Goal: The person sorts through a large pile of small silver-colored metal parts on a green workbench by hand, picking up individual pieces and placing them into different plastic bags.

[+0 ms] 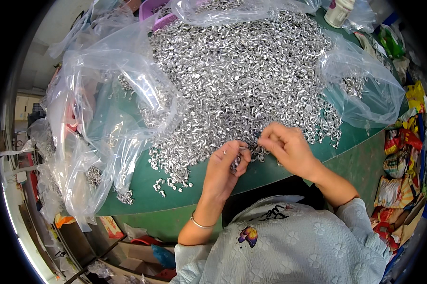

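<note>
A broad heap of small, silvery, curved metal pieces (242, 71) covers the middle of the green table (175, 201). At the heap's near edge my left hand (225, 165) is curled, palm turned up, around several of these metal pieces, some showing between its fingers. Just to its right, my right hand (289, 146) is closed in a pinch, fingertips low over the heap and a short gap from the left hand. Whatever sits between the right fingertips is hidden or too small to make out.
Clear plastic bags (104, 109) with some metal pieces lie on the left, and another clear bag (360, 90) on the right. A purple bin (161, 19) and a white bottle (339, 12) stand at the back. Colourful packets (398, 165) are stacked beyond the table's right edge.
</note>
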{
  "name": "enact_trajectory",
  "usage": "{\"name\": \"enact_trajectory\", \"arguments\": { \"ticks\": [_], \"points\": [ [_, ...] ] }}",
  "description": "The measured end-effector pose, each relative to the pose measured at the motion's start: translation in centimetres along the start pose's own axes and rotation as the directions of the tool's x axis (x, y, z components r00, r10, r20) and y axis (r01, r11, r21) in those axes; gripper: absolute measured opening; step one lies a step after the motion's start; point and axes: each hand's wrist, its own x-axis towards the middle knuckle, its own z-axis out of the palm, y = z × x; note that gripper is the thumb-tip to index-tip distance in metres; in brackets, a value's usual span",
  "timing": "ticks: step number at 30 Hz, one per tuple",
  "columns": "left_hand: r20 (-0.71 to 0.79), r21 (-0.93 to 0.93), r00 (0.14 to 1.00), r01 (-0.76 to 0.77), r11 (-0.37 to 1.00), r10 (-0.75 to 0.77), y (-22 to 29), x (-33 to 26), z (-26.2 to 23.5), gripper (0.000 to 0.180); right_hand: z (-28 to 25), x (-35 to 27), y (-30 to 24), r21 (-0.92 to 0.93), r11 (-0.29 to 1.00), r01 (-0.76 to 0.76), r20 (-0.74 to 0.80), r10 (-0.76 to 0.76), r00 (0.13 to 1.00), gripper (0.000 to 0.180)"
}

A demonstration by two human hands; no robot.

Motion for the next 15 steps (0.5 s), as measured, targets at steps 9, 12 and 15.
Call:
{"name": "enact_trajectory", "arguments": {
  "ticks": [9, 12, 15],
  "points": [
    [-0.144, 0.053, 0.988, -0.054, 0.997, 0.061, 0.2, -0.1, 0.8, 0.019, 1.9, 4.2, 1.4, -0.667, 0.688, 0.287, -0.025, -0.405, 0.914, 0.016],
    [-0.128, 0.020, 0.988, -0.083, 0.996, 0.085, 0.3, -0.4, 0.5, 0.019, 2.0, 4.1, 0.9, -0.741, 0.616, 0.269, 0.021, -0.379, 0.925, 0.014],
    [-0.082, -0.002, 0.994, -0.073, 0.997, 0.072, 0.3, -0.5, -0.1, 0.023, 1.8, 4.1, 0.2, -0.786, 0.521, 0.332, 0.119, -0.400, 0.909, 0.011]
  ]
}}
